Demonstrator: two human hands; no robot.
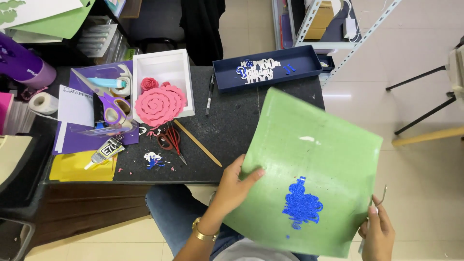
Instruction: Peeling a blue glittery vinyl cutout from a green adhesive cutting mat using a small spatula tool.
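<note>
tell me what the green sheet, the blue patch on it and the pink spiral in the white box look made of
Green sheet: seemingly flexible plastic, since it bows in the left hand and shows dull glare. Blue patch: probably glitter paper or card, grainy and sparkly. Pink spiral in the white box: likely matte paper or thin foam, flat with cut edges.

There are two hands (232,186) (379,229), one green mat (309,169), one white box (166,67), one blue tray (268,67), two scissors (113,108) (171,137) beside the white box, and one tape roll (43,103).
</note>
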